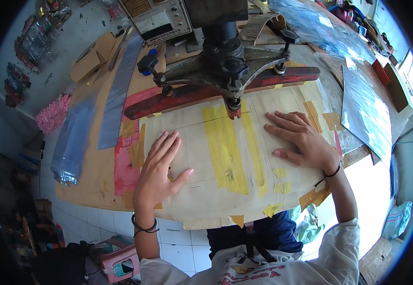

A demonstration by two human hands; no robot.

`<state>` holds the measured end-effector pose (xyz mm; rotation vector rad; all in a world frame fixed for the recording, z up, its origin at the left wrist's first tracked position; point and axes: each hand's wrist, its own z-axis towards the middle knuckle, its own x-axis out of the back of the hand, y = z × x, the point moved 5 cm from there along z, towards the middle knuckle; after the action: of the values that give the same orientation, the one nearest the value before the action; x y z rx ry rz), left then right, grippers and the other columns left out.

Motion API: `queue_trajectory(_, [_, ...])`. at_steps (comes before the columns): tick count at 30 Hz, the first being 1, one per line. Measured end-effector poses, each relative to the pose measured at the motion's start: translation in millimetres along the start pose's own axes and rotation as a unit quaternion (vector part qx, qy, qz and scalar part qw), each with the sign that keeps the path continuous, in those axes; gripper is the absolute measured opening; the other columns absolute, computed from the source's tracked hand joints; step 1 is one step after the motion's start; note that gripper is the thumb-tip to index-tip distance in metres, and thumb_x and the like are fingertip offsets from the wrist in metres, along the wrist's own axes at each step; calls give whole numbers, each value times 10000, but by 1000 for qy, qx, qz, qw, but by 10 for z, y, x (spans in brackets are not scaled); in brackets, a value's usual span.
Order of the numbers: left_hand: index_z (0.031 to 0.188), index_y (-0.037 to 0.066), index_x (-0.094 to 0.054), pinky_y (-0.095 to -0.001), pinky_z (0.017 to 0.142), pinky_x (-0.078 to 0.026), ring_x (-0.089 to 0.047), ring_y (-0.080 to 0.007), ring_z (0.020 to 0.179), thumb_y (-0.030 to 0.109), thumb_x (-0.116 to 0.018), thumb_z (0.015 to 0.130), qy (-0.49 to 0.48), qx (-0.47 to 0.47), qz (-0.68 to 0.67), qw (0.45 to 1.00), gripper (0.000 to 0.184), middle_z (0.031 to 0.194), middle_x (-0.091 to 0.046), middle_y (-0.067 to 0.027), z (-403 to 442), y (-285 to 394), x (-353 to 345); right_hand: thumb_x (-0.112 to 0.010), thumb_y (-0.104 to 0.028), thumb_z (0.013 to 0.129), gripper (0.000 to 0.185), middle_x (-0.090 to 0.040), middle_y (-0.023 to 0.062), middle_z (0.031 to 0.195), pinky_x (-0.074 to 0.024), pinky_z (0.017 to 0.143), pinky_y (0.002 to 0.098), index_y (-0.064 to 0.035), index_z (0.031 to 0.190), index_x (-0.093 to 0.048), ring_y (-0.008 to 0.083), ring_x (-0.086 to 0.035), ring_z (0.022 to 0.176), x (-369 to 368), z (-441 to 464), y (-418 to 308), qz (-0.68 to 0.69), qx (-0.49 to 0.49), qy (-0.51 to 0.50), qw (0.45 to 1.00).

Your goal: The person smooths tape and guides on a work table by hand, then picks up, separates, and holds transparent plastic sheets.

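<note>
My left hand (pixel 160 172) lies flat, fingers spread, on the left part of a cream-coloured work board (pixel 194 166). On the board's right part rests my right hand (pixel 297 140), palm down with its fingers apart. Neither hand grips anything. Yellow tape strips (pixel 223 152) run down the board between my hands, and brown tape pieces (pixel 313 116) stick near its edges. Just beyond my fingers, a long dark red bar (pixel 168 103) hangs under a black metal press head (pixel 230 71) with several knobs. Whether a clear sheet lies on the board, I cannot tell.
A control box (pixel 159 21) stands behind the press. Clear plastic sheets lie at left (pixel 73 142) and a stack of them (pixel 365 109) at right. Cardboard (pixel 92 59) sits at the back left. A pink stool (pixel 116 261) stands on the tiled floor below.
</note>
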<state>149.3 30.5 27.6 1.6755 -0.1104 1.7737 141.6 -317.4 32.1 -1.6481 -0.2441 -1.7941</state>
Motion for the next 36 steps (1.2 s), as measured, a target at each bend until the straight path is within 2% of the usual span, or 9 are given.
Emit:
queue_trajectory(11, [1468, -96, -512, -466, 1254, -305, -351, -379, 1527, 367, -754, 901, 2, 1, 4, 1000, 771, 1603, -447, -212, 5, 20, 14, -702, -381, 952, 586, -498, 154, 1590, -306, 1214, 505, -73, 1444, -618, 347, -445, 1469, 29, 9, -22, 8, 1, 8, 1000])
queue_trajectory(28, [1492, -102, -476, -478, 1285, -243, -326, -364, 1541, 429, -712, 927, 7, -10, 8, 1000, 811, 1625, -414, -213, -5, -34, -21, -718, -380, 917, 614, -495, 128, 1599, -302, 1236, 516, -93, 1451, -623, 347, -447, 1467, 21, 34, -40, 3, -33, -5, 999])
queue_trajectory(31, [1522, -76, -457, -457, 1270, -265, -292, -358, 1563, 372, -734, 913, 0, -5, 7, 1000, 805, 1653, -382, -197, -8, -35, -25, -716, -380, 918, 612, -491, 126, 1602, -298, 1237, 520, -95, 1452, -623, 347, -444, 1469, 18, 35, -46, 9, -32, -2, 999])
queue_trajectory(36, [1532, -75, -441, -457, 1270, -263, -292, -360, 1561, 367, -724, 919, -3, -13, 10, 1000, 807, 1655, -376, -201, -5, -46, -33, -713, -377, 919, 608, -487, 125, 1606, -295, 1237, 522, -106, 1456, -622, 347, -441, 1471, 20, 25, -54, 7, -35, -3, 999])
